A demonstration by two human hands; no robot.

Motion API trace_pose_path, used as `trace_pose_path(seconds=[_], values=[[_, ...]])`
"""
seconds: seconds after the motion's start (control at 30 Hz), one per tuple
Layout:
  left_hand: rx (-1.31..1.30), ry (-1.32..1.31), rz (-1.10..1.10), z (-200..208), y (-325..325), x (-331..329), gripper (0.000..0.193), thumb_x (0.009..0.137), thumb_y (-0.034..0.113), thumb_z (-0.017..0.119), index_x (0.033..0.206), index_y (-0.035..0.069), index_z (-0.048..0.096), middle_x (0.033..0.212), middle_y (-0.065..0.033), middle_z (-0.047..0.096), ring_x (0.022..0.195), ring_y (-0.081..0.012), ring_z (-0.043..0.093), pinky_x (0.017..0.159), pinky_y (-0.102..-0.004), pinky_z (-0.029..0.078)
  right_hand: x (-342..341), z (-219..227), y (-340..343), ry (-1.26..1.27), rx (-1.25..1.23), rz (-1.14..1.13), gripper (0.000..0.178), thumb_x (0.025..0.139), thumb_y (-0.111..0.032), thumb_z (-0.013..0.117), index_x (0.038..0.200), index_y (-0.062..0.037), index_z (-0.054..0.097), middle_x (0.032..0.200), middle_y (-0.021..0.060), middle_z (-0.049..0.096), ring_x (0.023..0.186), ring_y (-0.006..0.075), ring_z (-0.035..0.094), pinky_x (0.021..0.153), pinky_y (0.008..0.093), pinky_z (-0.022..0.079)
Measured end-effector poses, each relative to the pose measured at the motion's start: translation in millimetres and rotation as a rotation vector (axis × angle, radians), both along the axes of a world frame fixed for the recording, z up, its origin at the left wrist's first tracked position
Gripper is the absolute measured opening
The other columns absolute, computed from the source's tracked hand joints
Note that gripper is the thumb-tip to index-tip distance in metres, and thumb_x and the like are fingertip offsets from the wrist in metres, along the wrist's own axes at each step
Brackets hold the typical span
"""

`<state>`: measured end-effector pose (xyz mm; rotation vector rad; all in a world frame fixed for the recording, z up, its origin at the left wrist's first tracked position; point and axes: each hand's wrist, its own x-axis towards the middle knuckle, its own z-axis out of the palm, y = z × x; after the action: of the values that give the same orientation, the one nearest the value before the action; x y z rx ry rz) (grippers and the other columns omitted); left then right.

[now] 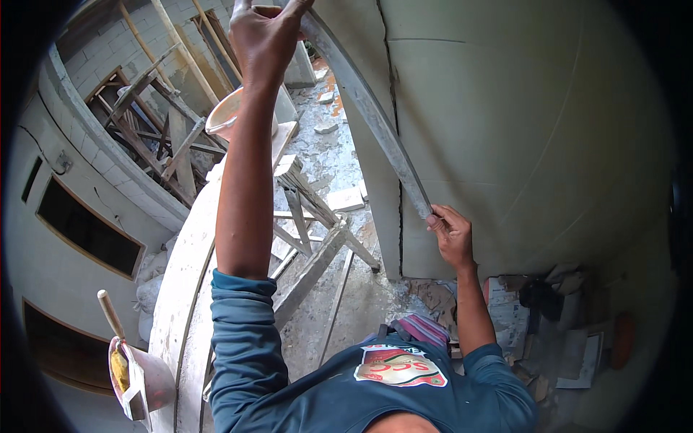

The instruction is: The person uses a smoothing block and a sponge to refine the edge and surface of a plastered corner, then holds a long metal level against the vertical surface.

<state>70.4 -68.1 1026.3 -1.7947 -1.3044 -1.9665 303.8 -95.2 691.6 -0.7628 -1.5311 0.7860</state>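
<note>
A long grey straightedge bar (379,126), smeared with plaster, runs slantwise in front of the pale greenish wall (498,108). My left hand (266,36) is raised at the top of the view and grips the bar's upper end; its fingertips are partly cut off by the edge. At the lower end, my right hand (453,234) pinches the bar between thumb and fingers. A dark, rough vertical crack or joint (397,180) runs down the wall behind the bar. Whether the bar touches the wall, I cannot tell.
White-stained planks (180,310) lie along my left, bearing a pinkish bucket (159,379) with a wooden-handled tool and something yellow. Farther along stands another bucket (224,115). A wooden trestle (317,256) stands below. Cardboard and debris (505,310) lie at the wall's foot.
</note>
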Motion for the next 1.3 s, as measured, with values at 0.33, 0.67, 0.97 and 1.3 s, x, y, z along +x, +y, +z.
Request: trace_pose_path(seconds=[0.33,0.67,0.97,1.3], values=[[-0.166,-0.216,-0.381,-8,0,-35,0.045,0.093,0.030,0.058,0.117,-0.007,0.051,0.098,-0.0162,0.063,0.084,-0.0220,0.065,0.066,-0.0339,0.055,-9,-9,-18,0.329,-0.448,0.558,0.029,0.095,-0.020,0.051,0.104,0.0066,0.058,0.081,0.0067,0.058,0.067,0.0128,0.056,0.060,0.0263,0.046],[-0.099,-0.425,-0.623,-24,12,-71,0.024,0.096,0.026,0.057,0.110,0.007,0.059,0.088,0.0002,0.064,0.077,-0.0098,0.060,0.070,-0.0288,0.048,-27,-6,-25,0.396,-0.566,0.775,0.030,0.092,-0.026,0.052,0.095,0.0037,0.057,0.078,0.0087,0.057,0.066,0.0160,0.055,0.058,0.0285,0.044],[-0.120,-0.451,-0.655,-31,-1,-83,0.037,0.094,0.019,0.060,0.126,0.003,0.051,0.091,-0.0010,0.063,0.075,-0.0101,0.060,0.068,-0.0285,0.050,-33,-3,-36,0.418,-0.669,0.884,0.037,0.089,-0.037,0.053,0.082,-0.0003,0.052,0.070,0.0075,0.048,0.061,0.0155,0.047,0.052,0.0274,0.039],[-0.170,-0.544,-0.723,-53,-8,-110,0.026,0.090,0.013,0.065,0.111,0.002,0.055,0.089,-0.0042,0.065,0.072,-0.0104,0.063,0.061,-0.0252,0.053,-38,-28,-36,0.512,-0.845,1.140,0.048,0.087,-0.045,0.046,0.066,-0.0019,0.046,0.058,0.0029,0.037,0.053,0.0144,0.039,0.039,0.0263,0.031]])
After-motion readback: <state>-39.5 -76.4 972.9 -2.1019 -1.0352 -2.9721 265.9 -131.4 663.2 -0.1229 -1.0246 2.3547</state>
